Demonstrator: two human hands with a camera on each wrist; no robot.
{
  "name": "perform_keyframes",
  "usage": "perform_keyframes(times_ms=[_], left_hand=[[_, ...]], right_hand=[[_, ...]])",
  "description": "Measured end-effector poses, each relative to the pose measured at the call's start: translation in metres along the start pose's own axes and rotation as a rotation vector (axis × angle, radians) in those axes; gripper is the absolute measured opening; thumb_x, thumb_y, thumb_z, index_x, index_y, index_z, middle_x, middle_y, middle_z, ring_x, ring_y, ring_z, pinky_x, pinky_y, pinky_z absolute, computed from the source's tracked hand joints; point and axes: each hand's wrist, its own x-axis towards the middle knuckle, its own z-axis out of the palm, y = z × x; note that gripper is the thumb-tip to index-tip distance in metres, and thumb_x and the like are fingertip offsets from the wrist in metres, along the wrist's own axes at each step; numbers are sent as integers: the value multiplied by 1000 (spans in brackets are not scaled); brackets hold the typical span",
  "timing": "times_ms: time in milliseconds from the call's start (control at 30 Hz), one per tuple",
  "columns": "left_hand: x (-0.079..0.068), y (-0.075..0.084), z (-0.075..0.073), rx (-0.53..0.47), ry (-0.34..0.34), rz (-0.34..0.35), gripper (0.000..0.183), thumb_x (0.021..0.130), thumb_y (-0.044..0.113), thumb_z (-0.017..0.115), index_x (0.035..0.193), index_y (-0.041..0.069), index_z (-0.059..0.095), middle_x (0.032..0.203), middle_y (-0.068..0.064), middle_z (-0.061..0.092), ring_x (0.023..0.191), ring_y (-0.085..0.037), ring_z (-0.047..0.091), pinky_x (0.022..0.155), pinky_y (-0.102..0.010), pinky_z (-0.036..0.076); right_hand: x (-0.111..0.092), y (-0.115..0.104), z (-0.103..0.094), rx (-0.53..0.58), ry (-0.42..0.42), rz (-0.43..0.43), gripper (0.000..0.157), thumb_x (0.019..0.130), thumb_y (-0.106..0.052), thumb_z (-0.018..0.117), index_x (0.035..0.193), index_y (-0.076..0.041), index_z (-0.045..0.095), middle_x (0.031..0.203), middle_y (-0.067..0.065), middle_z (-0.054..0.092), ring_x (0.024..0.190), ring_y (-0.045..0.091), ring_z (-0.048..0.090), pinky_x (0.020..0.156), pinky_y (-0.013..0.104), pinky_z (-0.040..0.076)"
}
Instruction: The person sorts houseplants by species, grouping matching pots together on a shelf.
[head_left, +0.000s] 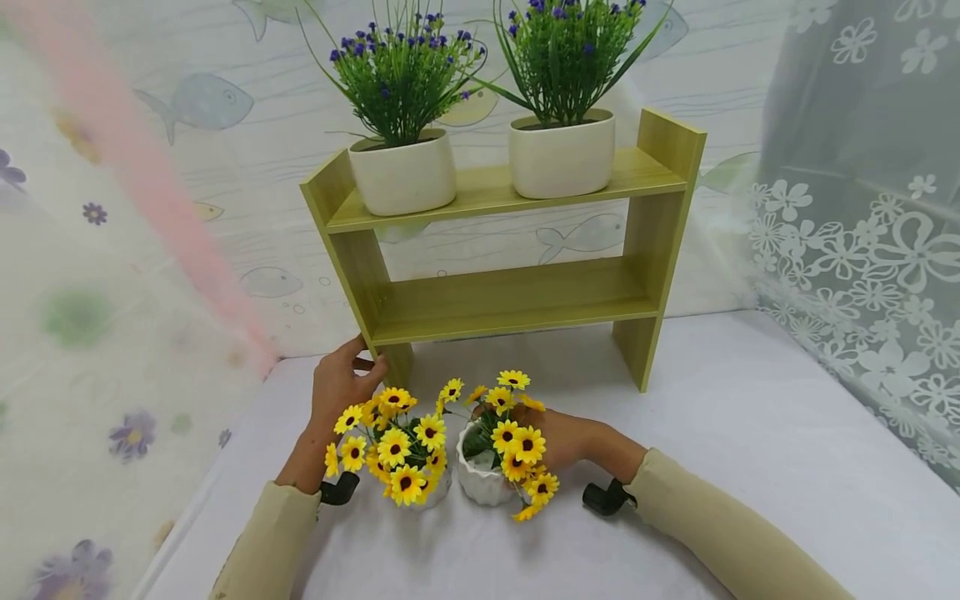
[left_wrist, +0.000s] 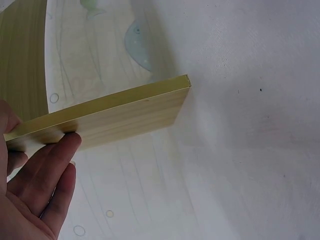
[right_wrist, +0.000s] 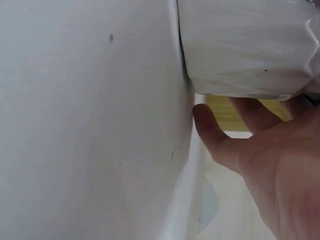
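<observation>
My left hand [head_left: 341, 385] grips the lower left side panel of a light wooden shelf [head_left: 517, 296]. In the left wrist view, the left hand [left_wrist: 37, 185] has fingers along one face of that panel. My right hand [head_left: 562, 437] is at the right and back of a small white ribbed flowerpot [head_left: 483, 483] with yellow daisies [head_left: 528, 446]. From the right wrist view, fingers of the right hand [right_wrist: 272, 155] reach behind the pot [right_wrist: 240, 50]; the thumb is hidden. A similar pot of daisies [head_left: 393, 450] stands to its left.
On the shelf's top board stand two white planters, one left [head_left: 405, 179] and one right [head_left: 562, 158], with purple flowers and grass. A white cloth [head_left: 720, 400] covers the table. Patterned curtains [head_left: 217, 175] hang behind and on both sides.
</observation>
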Motion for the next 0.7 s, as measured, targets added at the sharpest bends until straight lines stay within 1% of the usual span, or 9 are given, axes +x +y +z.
perform_keyframes(times_ms=[167, 233, 333, 433, 567, 667, 700], left_hand=[[1, -1, 0, 4, 8, 2, 47, 102, 23, 66, 147, 9, 63, 132, -16, 73, 98, -35, 78, 82, -53, 65], [1, -1, 1, 7, 12, 4, 46, 102, 23, 66, 145, 9, 64, 132, -15, 73, 98, -35, 78, 82, -52, 65], [1, -2, 1, 3, 13, 11, 44, 102, 22, 66, 143, 8, 66, 131, -15, 74, 97, -35, 79, 81, -52, 65], [1, -3, 0, -1, 14, 28, 43, 101, 20, 67, 141, 6, 67, 129, -16, 74, 95, -36, 79, 79, -53, 65], [3, -5, 0, -4, 12, 57, 42, 101, 18, 68, 140, 4, 67, 126, -19, 75, 94, -37, 79, 78, -53, 65], [3, -7, 0, -7, 10, 65, 42, 101, 18, 67, 140, 3, 67, 126, -20, 74, 94, -38, 79, 77, -54, 65], [3, -7, 0, -6, 8, 63, 42, 101, 18, 67, 140, 3, 67, 126, -20, 74, 94, -38, 79, 78, -54, 65]], right_hand=[[0, -1, 0, 70, -13, 39, 55, 93, -33, 79, 137, -3, 63, 131, 0, 64, 117, 5, 58, 109, 31, 50], [1, -2, 0, 112, -14, 59, 61, 94, -33, 77, 144, -4, 58, 138, 0, 63, 123, 6, 56, 114, 32, 48], [1, -4, 0, 140, -17, 59, 62, 94, -34, 77, 146, -5, 57, 141, 0, 62, 126, 8, 55, 116, 33, 46], [0, -6, -1, 170, -18, 45, 59, 93, -32, 78, 142, -4, 61, 138, 1, 63, 123, 7, 57, 113, 32, 48], [-2, -8, -4, 182, 7, -10, 46, 91, -30, 79, 127, -2, 71, 124, 1, 66, 110, 5, 59, 103, 29, 53], [-3, -8, -6, 155, 45, -84, 43, 93, -37, 79, 119, -4, 75, 117, 1, 69, 105, 5, 60, 99, 29, 55], [-2, -8, -7, 165, 59, -99, 46, 93, -41, 80, 120, -4, 75, 117, 1, 70, 106, 5, 60, 100, 29, 55]])
